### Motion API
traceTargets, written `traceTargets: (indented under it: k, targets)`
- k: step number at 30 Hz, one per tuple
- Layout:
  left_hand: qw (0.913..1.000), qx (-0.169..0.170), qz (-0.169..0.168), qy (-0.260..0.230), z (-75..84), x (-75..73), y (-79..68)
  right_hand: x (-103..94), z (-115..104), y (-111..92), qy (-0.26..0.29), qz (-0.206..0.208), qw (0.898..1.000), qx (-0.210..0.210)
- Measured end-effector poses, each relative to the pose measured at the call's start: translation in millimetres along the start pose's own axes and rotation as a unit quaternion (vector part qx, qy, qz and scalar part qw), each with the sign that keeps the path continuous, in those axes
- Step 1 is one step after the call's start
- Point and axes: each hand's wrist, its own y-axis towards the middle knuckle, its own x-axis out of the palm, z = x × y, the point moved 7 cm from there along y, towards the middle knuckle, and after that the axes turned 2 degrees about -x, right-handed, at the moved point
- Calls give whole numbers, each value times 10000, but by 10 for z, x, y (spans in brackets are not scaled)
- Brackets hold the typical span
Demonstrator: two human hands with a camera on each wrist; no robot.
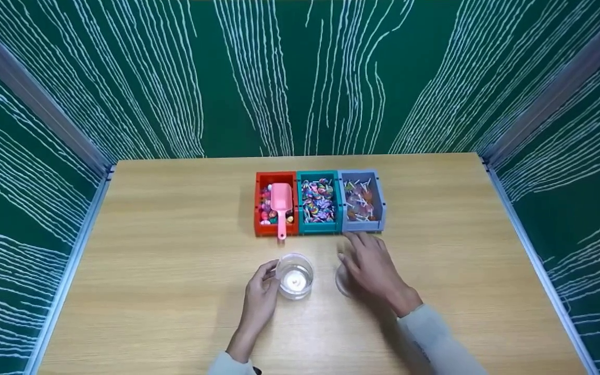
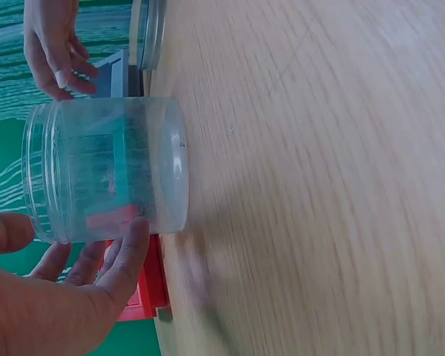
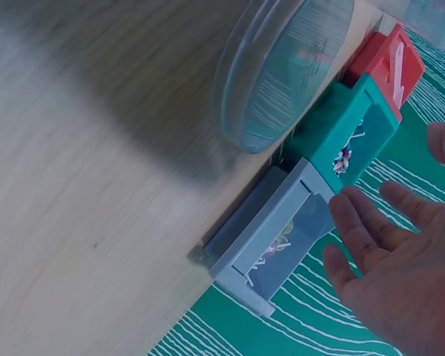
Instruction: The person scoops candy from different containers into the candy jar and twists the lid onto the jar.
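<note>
My left hand (image 1: 261, 299) holds the left side of a clear round jar (image 1: 295, 289), which stands upright on the table. In the left wrist view, the fingers (image 2: 127, 256) reach the jar's side and the thumb is close to its threaded rim. Nothing shows inside the jar (image 2: 104, 167). My right hand (image 1: 375, 265) is over a clear round lid (image 1: 342, 281), partly covering it in the head view. In the right wrist view, its loosely bent fingers (image 3: 356, 222) hold nothing, and the lid (image 3: 304, 81) lies apart from them on the table.
Behind the hands, three joined bins stand in a row: red (image 1: 261, 230), green (image 1: 320, 228) and grey (image 1: 362, 226). Round candies fill the red one, with a pink scoop (image 1: 281, 200) on top; lollipops fill the others. Green patterned panels (image 1: 300, 78) enclose the table.
</note>
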Motion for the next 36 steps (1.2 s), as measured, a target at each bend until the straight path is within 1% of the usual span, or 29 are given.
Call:
traceTargets:
  k: [5,9,11,13,18,28,32,36]
  targets:
    - [9999,109,-46,-80,10,-2,-1,35,-48,73,-94,-62,9999,-96]
    - [9998,75,-106,-124,-1,-3,-7,54,-64,122,26,-248,9997,37]
    - [9998,61,-121,-143,-8,-3,-8,59,-75,148,42,-313,9995,49]
    - [9997,125,-125,-144,-8,-5,-8,59,-90,175,33,-343,9994,16]
    - [9995,223,-77,-226,0,-9,-11,52,-164,255,42,-351,9992,-201]
    - [9993,58,-1,-366,19,-24,-22,70,-339,384,27,-371,9981,-483]
    - [9995,153,30,-259,27,-30,-17,68,-424,428,-39,-237,9967,-775]
    - [9997,148,44,-187,22,-31,-4,75,-505,464,-87,-161,9944,-1041]
